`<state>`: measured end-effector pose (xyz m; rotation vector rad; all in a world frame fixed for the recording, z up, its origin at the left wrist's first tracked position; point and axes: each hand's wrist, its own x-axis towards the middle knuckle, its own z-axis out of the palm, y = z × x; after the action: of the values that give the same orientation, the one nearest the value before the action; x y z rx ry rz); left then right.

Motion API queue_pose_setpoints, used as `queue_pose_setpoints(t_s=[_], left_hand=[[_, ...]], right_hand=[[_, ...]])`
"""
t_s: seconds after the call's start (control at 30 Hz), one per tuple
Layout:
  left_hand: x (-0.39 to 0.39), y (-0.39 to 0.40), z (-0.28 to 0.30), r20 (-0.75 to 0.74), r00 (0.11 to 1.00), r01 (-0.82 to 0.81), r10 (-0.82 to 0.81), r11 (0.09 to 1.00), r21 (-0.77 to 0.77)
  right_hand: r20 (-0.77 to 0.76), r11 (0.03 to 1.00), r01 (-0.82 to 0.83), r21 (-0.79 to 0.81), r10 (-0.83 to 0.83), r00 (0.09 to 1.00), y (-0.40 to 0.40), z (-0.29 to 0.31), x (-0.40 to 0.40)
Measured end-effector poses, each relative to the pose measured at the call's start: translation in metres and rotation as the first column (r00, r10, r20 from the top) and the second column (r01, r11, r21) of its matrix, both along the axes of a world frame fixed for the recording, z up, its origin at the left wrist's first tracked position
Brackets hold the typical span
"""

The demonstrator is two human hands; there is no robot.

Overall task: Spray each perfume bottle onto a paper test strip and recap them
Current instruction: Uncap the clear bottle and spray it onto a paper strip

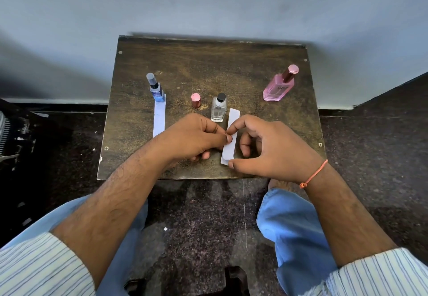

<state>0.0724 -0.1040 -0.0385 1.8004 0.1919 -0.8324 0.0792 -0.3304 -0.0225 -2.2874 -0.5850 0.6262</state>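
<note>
Behind everything a pale grey wall point(208, 1) is seen, with a dark speckled floor point(370, 156) below it, and a small brown table point(208, 64) is set against the wall.

At the left of the table a blue bottle point(156, 88) with a clear cap is stood upright, and a paper strip point(159, 117) is laid flat in front of it, its far end touching the bottle's base. Just to the right a small pink cap point(196, 100) is stood alone on the table, apart from any bottle. Next to that a clear bottle point(218, 108) with a black cap is stood upright.

The left hand point(192, 138) is held low over the table near the front edge, its thumb and forefinger pinched together against the left edge of a second paper strip point(230, 137). This strip is lifted at a slant just in front of the clear bottle. The right hand point(271, 147) is placed on the strip's other side: its forefinger is pressed at the strip's middle, meeting the left fingers, and its thumb is set on the near end, so the strip is gripped by both hands. An orange thread point(315, 174) is worn round the right wrist.

At the far right of the table a pink bottle point(279, 86) is stood with a dark pink cap on it, well apart from the hands.
</note>
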Motion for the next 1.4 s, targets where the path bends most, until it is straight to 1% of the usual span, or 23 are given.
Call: queue_pose_setpoints(t_s=[0.07,0.27,0.37,0.53,0.67,0.77,0.9,1.07,1.17,1.3,1.4], left_hand=[[0.0,0.0,0.0,-0.008,1.0,0.003,-0.003,1.0,0.006],[0.001,0.002,0.004,-0.039,0.999,0.017,-0.017,1.0,-0.007],[0.0,0.001,0.006,-0.046,0.999,0.013,-0.015,0.999,-0.041],[0.001,0.001,0.009,-0.077,0.997,-0.035,0.026,0.992,-0.121],[0.001,0.003,0.01,-0.1,0.995,-0.019,0.002,0.985,-0.173],[0.002,0.004,0.008,-0.091,0.996,-0.003,-0.014,0.982,-0.191],[0.001,0.005,0.005,-0.079,0.997,-0.022,0.009,0.986,-0.165],[0.001,0.004,0.007,-0.056,0.998,-0.034,0.025,0.987,-0.156],[0.001,0.004,0.008,-0.082,0.996,-0.046,0.031,0.981,-0.19],[0.0,0.0,0.009,-0.175,0.983,-0.103,0.05,0.946,-0.308],[0.0,-0.003,0.007,-0.199,0.977,-0.135,0.073,0.937,-0.323]], right_hand=[[0.011,0.999,0.017,0.029,-0.017,1.0,-0.001,-0.003,0.001],[0.127,0.998,0.037,0.05,-0.043,0.991,-0.004,-0.011,0.004],[0.214,0.996,0.04,0.076,-0.056,0.975,-0.003,-0.012,0.006],[0.249,0.987,0.042,0.154,-0.08,0.965,-0.005,-0.011,0.008],[0.244,0.985,0.025,0.169,-0.066,0.968,-0.005,-0.012,0.008],[0.182,0.977,0.057,0.208,-0.096,0.979,-0.005,-0.013,0.007],[0.136,0.943,0.152,0.295,-0.199,0.971,-0.006,-0.016,0.008],[0.138,0.942,0.153,0.3,-0.201,0.97,-0.007,-0.017,0.008],[0.147,0.941,0.16,0.298,-0.211,0.967,-0.006,-0.017,0.007],[0.117,0.939,0.145,0.311,-0.189,0.975,-0.006,-0.015,0.006],[0.12,0.958,0.114,0.262,-0.15,0.981,-0.007,-0.016,0.008]])
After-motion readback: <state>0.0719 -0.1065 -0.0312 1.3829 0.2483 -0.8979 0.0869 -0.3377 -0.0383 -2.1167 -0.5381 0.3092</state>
